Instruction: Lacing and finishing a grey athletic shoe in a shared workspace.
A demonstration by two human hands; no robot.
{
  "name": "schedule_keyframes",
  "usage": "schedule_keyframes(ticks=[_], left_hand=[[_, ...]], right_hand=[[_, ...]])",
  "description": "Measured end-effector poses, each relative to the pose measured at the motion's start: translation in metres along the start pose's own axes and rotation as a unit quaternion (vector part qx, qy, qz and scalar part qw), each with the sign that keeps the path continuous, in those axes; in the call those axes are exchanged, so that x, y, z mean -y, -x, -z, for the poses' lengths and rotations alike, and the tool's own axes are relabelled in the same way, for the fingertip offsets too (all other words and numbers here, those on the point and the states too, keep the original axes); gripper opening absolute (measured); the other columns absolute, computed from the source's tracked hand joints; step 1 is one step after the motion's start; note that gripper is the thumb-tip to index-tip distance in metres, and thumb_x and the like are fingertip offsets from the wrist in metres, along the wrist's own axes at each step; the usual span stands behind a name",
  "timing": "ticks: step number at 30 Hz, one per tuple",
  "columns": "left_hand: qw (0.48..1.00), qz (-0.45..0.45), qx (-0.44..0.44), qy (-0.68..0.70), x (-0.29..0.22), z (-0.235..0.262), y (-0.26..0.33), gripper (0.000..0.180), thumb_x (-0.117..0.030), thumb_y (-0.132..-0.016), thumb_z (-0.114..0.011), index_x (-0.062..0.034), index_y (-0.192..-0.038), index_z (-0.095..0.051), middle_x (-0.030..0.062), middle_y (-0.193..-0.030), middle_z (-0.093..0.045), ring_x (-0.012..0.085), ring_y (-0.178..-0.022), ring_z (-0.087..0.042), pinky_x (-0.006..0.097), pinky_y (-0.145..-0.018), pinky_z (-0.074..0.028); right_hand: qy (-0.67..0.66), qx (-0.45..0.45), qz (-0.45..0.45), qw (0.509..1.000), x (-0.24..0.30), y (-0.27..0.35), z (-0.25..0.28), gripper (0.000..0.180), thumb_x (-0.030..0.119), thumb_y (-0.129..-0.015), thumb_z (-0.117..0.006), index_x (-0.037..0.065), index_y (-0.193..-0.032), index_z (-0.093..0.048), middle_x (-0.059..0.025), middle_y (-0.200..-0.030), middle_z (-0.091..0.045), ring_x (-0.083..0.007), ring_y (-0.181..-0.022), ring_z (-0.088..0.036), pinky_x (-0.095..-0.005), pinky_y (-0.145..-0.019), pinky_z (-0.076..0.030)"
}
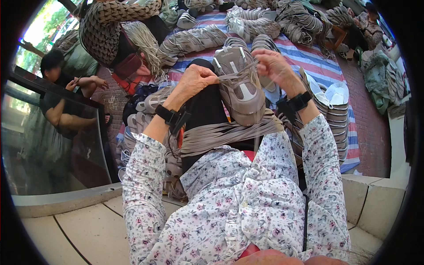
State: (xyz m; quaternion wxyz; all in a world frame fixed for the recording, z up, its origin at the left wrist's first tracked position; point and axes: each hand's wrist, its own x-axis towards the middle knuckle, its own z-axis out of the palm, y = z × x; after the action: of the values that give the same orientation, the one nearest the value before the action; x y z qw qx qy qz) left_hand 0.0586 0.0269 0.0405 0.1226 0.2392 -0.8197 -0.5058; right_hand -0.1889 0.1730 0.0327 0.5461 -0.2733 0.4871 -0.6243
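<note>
A grey-beige sneaker with pale mesh panels rests between my knees, its toe toward me. My left hand is at the shoe's left side, thumb and fingers pinched on a thin grey shoelace. To the right of the shoe, slightly higher, my right hand is closed on the other side of the lace; its fingertips are a little blurred. The lace stretches across the shoe's tongue between both hands. Over my lap lies a thick bunch of loose grey shoelaces.
Stacked shoe uppers stand at my right, and more grey shoes are heaped at my left. A striped sheet covers the ground ahead. Long rows of shoes lie farther off. Other people sit at the left and far right. A glass panel stands at left.
</note>
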Motion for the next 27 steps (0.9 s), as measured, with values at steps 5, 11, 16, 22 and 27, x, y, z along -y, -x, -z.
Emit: schedule_keyframes(ticks=[5, 11, 16, 22, 27], left_hand=[[0.963, -0.178, -0.078, -0.188, 0.001, 0.004, 0.0, 0.014, -0.011, -0.076, -0.072, -0.0004, -0.085, -0.072, 0.0108, -0.07, -0.058, 0.0203, -0.067, -0.057, 0.035, -0.063, -0.046], [0.972, -0.156, -0.053, -0.165, 0.015, -0.003, 0.011, 0.011, -0.009, -0.079, -0.072, -0.0026, -0.088, -0.073, 0.0031, -0.087, -0.058, 0.0119, -0.067, -0.052, 0.024, -0.06, -0.043], [0.962, -0.226, -0.1, -0.117, 0.002, -0.03, -0.004, 0.02, -0.004, -0.077, -0.07, -0.0067, -0.097, -0.072, 0.0076, -0.092, -0.059, 0.0147, -0.067, -0.057, 0.027, -0.062, -0.048], [0.96, -0.17, -0.172, -0.142, -0.007, -0.043, -0.004, 0.023, -0.004, -0.075, -0.071, -0.0042, -0.097, -0.066, 0.0112, -0.092, -0.058, 0.0223, -0.068, -0.062, 0.034, -0.066, -0.05], [0.95, -0.175, -0.188, -0.179, 0.004, -0.037, -0.001, 0.021, -0.004, -0.077, -0.069, -0.0023, -0.096, -0.061, 0.0143, -0.091, -0.058, 0.0304, -0.078, -0.062, 0.039, -0.068, -0.05]], right_hand=[[-0.17, 0.008, 0.172, 0.97, 0.035, -0.022, 0.124, 0.026, -0.006, -0.087, -0.057, -0.008, -0.113, -0.052, -0.0098, -0.081, -0.057, -0.0166, -0.07, -0.057, -0.025, -0.064, -0.049], [-0.096, -0.285, 0.266, 0.916, 0.139, 0.018, 0.286, 0.019, -0.01, -0.087, -0.054, -0.005, -0.105, -0.057, -0.0154, -0.097, -0.06, -0.0259, -0.086, -0.061, -0.0334, -0.08, -0.056], [-0.03, -0.404, 0.356, 0.842, 0.223, 0.087, 0.338, 0.018, -0.005, -0.091, -0.052, -0.004, -0.109, -0.056, -0.0168, -0.101, -0.061, -0.0265, -0.091, -0.064, -0.0327, -0.083, -0.057], [0.715, -0.211, 0.221, 0.628, 0.125, 0.063, 0.232, 0.026, 0.018, -0.086, -0.067, 0.005, -0.108, -0.065, -0.0071, -0.095, -0.064, -0.0191, -0.078, -0.063, -0.0301, -0.07, -0.053], [0.486, -0.088, 0.321, 0.808, 0.003, 0.03, 0.025, 0.022, 0.005, -0.079, -0.068, 0.009, -0.1, -0.07, -0.0068, -0.099, -0.06, -0.0191, -0.094, -0.058, -0.0313, -0.083, -0.047]])
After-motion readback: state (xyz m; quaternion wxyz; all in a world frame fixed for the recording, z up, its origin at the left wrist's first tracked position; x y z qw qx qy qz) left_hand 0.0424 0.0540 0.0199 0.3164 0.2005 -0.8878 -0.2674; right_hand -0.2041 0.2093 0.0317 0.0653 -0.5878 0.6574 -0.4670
